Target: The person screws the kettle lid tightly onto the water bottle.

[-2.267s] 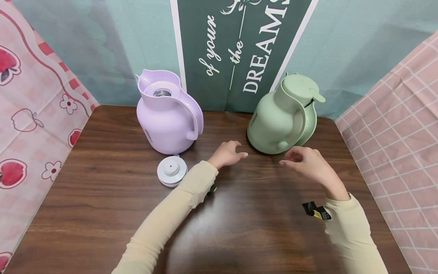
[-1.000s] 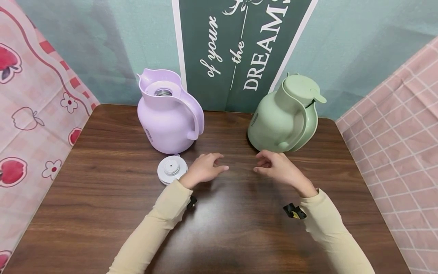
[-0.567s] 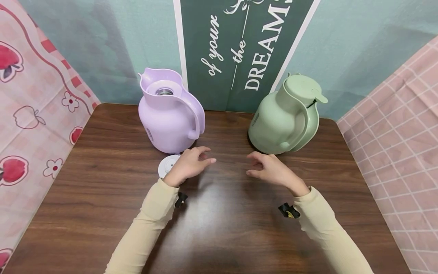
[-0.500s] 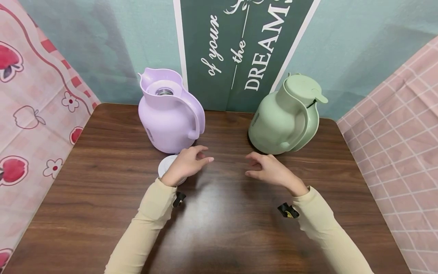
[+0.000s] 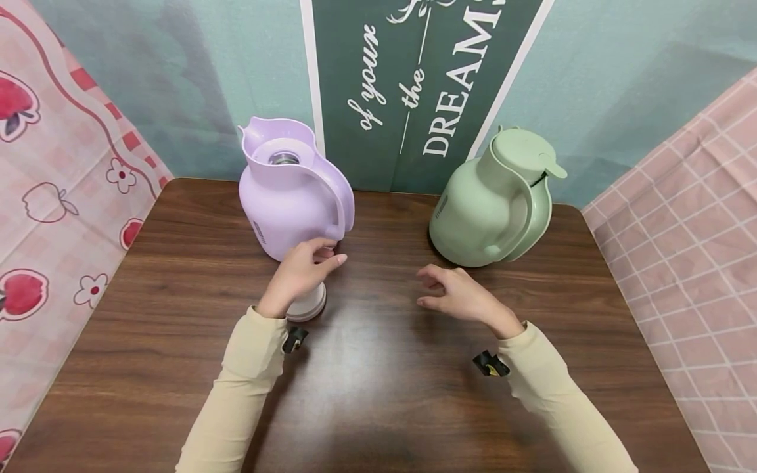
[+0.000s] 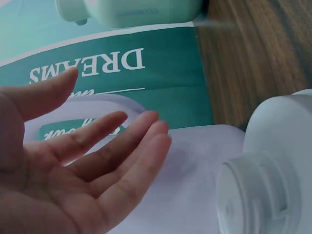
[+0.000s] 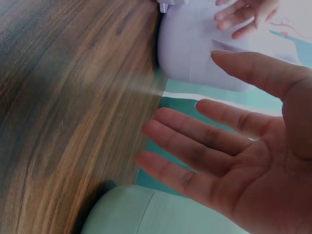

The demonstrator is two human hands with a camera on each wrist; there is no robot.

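The white stopper [image 5: 309, 304] is lying on the table [image 5: 378, 407] just on the near side of the lilac jug [image 5: 290, 203], below the left hand [image 5: 300, 272], which is hiding part of it in the head view. It is resting flat, and in the left wrist view its threaded plug is pointing up, away from the wood. The lilac jug itself is standing upright, long axis vertical, its mouth uncovered and its handle [image 5: 340, 213] facing right. The left hand is clearly the nearer one, hovering before the jug's lower body with its fingertips towards the handle's lower end; whether they are touching the jug I cannot tell. Its fingers are lying loosely bent and a little spread, thumb apart, holding nothing. The right hand [image 5: 458, 292] is hanging well to the right of the lilac jug and nearer the person, its fingers loosely spread, thumb apart, also holding nothing. The green jug [image 5: 481, 213] is standing well to the right of the lilac jug, lid on. Both forearms are slanting in from the lilac jug's near side.
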